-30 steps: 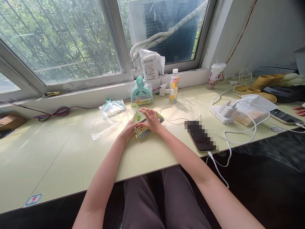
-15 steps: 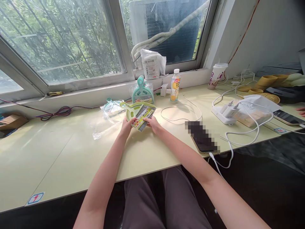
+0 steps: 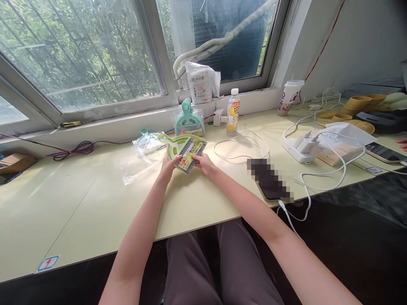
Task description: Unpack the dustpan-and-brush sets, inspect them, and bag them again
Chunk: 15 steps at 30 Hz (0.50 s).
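Between my two hands is a light green dustpan [image 3: 173,149] with a grey-bristled brush and a printed label [image 3: 190,154] across its front, held tilted above the table. My left hand [image 3: 171,164] is closed on its lower left edge, thumb over the front. On the lower right edge, my right hand [image 3: 203,162] grips with the thumb on the label; its other fingers are mostly hidden behind. Just beyond stand teal dustpan sets [image 3: 188,120] in clear plastic against the wall. Another teal set [image 3: 146,142] lies in clear wrap to the left, beside a crumpled clear plastic bag [image 3: 129,174].
A drink bottle [image 3: 233,111], a looped thin cable [image 3: 222,157] and a phone [image 3: 269,182] lie to the right. Farther right are a white power strip [image 3: 299,152], a cup [image 3: 290,98] and yellow rolls [image 3: 356,110]. Another person's hand [image 3: 402,144] shows at the right edge.
My hands keep the same grip on the dustpan, which has hardly moved. The whole view has shifted very slightly.
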{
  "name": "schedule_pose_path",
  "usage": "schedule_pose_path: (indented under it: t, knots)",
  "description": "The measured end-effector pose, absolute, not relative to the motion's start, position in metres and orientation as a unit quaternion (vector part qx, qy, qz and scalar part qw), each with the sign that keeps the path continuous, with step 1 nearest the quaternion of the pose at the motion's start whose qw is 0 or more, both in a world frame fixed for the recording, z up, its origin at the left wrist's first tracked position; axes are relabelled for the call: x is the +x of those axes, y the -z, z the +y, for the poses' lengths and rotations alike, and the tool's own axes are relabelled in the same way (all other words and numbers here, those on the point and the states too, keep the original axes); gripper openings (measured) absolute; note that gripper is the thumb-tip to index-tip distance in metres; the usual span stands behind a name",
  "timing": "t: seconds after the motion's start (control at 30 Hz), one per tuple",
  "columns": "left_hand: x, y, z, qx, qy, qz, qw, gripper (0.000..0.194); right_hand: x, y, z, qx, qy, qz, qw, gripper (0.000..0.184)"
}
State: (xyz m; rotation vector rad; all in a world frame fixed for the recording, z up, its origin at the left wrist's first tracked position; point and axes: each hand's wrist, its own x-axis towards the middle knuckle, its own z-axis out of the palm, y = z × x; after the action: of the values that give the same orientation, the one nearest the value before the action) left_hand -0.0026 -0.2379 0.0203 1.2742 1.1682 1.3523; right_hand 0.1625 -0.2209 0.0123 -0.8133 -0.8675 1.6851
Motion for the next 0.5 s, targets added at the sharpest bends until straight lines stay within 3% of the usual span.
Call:
schedule_pose_path:
  t: [0.17, 0.27, 0.37, 0.43, 0.5]
  knots:
    - [-0.02, -0.026, -0.231, 0.566, -0.528, 0.519, 0.362, 0.054, 0.169, -0.015, -0.219, -0.345, -0.692, -0.36, 0.522, 0.01]
    - [-0.049, -0.026, -0.227, 0.54, -0.507, 0.649, 0.172, 0.048, 0.173, -0.015, -0.218, -0.337, -0.685, -0.361, 0.536, 0.01]
    - [-0.079, -0.018, -0.228, 0.511, -0.403, 0.758, -0.042, 0.05, 0.174, -0.014, -0.216, -0.338, -0.684, -0.355, 0.541, 0.01]
    - [-0.092, -0.012, -0.23, 0.493, -0.332, 0.799, -0.091, 0.052, 0.174, -0.013, -0.215, -0.34, -0.685, -0.353, 0.539, 0.011]
    - [-0.099, -0.008, -0.233, 0.493, -0.272, 0.823, -0.074, 0.051, 0.174, -0.014, -0.216, -0.346, -0.685, -0.351, 0.537, 0.013]
